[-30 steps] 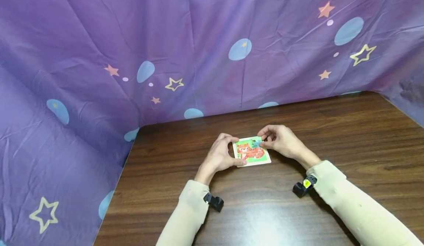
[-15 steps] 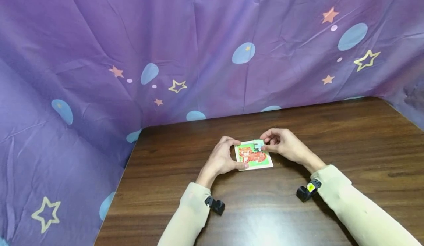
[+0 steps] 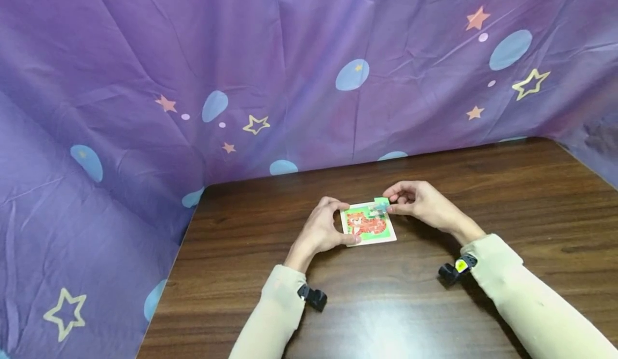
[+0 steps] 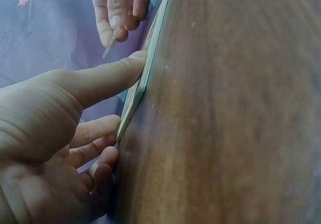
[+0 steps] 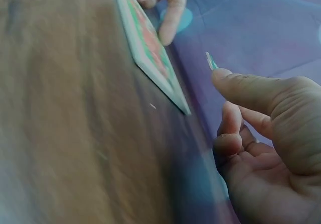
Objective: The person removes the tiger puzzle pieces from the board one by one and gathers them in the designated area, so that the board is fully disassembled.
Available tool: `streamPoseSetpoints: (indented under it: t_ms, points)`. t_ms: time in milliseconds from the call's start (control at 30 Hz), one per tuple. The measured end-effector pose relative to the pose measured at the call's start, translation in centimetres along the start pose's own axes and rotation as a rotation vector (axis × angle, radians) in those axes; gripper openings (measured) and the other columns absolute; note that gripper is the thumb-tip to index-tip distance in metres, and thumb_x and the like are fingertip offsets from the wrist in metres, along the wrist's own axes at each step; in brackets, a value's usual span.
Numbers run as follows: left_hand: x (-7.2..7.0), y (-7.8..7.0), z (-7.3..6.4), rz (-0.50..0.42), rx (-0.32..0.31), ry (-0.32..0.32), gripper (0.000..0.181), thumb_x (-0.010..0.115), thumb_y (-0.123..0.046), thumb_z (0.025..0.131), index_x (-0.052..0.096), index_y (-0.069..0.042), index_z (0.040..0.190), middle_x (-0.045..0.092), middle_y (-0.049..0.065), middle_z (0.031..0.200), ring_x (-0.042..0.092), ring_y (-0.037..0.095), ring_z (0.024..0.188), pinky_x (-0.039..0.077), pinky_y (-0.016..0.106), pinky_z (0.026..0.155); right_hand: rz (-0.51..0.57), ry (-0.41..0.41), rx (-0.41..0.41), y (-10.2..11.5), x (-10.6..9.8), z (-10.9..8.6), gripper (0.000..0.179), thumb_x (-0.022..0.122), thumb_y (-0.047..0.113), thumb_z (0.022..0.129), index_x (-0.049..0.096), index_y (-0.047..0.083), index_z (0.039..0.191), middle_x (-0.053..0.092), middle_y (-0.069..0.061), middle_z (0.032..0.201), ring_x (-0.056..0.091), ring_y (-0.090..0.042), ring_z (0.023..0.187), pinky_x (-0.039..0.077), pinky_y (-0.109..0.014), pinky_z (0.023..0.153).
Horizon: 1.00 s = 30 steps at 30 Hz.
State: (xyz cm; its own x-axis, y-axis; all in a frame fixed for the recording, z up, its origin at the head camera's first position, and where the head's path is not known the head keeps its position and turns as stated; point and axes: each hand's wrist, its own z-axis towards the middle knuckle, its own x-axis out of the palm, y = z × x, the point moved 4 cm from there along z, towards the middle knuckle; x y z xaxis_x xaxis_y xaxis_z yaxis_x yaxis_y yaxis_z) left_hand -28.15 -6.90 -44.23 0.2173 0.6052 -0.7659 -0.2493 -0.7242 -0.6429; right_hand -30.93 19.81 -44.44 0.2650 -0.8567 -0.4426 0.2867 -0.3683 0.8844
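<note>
A square jigsaw puzzle board (image 3: pixel 379 241) with a white rim lies on the table, its picture an orange striped cat-like animal on green. My left hand (image 3: pixel 319 230) holds the board by its left side, thumb on the near edge and fingers at the far corner. Above the board's far right corner, my right hand (image 3: pixel 425 204) pinches a green and blue puzzle piece (image 3: pixel 381 203) between thumb and finger. The right wrist view shows that piece (image 5: pixel 211 62) raised clear of the board (image 5: pixel 163 86). Part of the picture under the piece is hidden.
The dark wood-grain table (image 3: pixel 241 273) surrounds the board. A purple curtain (image 3: pixel 309 80) with stars and blue ovals hangs along its back and left side. Each sleeve cuff bears a black wrist device (image 3: pixel 313 298).
My right hand has drawn the puzzle piece up and away from the picture, towards the board's far right corner and slightly beyond its edge. My left hand keeps its hold on the board.
</note>
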Motion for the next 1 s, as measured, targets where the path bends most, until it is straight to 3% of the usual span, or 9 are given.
streamPoseSetpoints:
  t_ms: [267,433,633,1000]
  points:
    - [0.0,0.0,-0.2,-0.005,0.007,-0.005,0.085,0.106,-0.029,0.078,0.067,-0.014,0.152,0.056,0.002,0.156,0.059,0.024,0.134,0.051,0.041,0.115,-0.001,-0.031,-0.057,1.0,-3.7,-1.1,0.029,0.083,-0.002,0.096,0.074,-0.008,0.122,0.077,-0.014,0.101,0.069,-0.009,0.085,0.058,-0.021,0.073]
    - [-0.2,0.0,0.0,-0.005,0.022,-0.008,0.085,0.106,-0.028,0.077,0.067,-0.014,0.151,0.056,0.003,0.157,0.06,0.024,0.133,0.051,0.04,0.115,-0.034,-0.074,-0.018,1.1,-7.0,-2.2,0.031,0.084,0.002,0.098,0.074,-0.006,0.126,0.078,-0.002,0.102,0.072,-0.008,0.087,0.058,-0.021,0.076]
    - [-0.2,0.1,0.1,0.005,0.034,-0.002,0.084,0.105,-0.03,0.079,0.067,-0.014,0.152,0.055,0.003,0.157,0.062,0.021,0.12,0.054,0.035,0.105,-0.104,-0.095,-0.005,1.1,-10.2,-3.6,0.031,0.084,0.002,0.098,0.075,-0.004,0.127,0.08,-0.004,0.101,0.073,-0.007,0.087,0.058,-0.021,0.075]
    - [-0.3,-0.1,-0.1,-0.011,0.022,0.0,0.084,0.106,-0.029,0.078,0.068,-0.015,0.151,0.056,0.002,0.156,0.062,0.021,0.118,0.055,0.036,0.104,-0.092,-0.115,0.036,-0.8,-11.7,-5.4,0.03,0.08,0.004,0.102,0.073,-0.006,0.129,0.081,0.002,0.102,0.073,-0.006,0.089,0.057,-0.02,0.078]
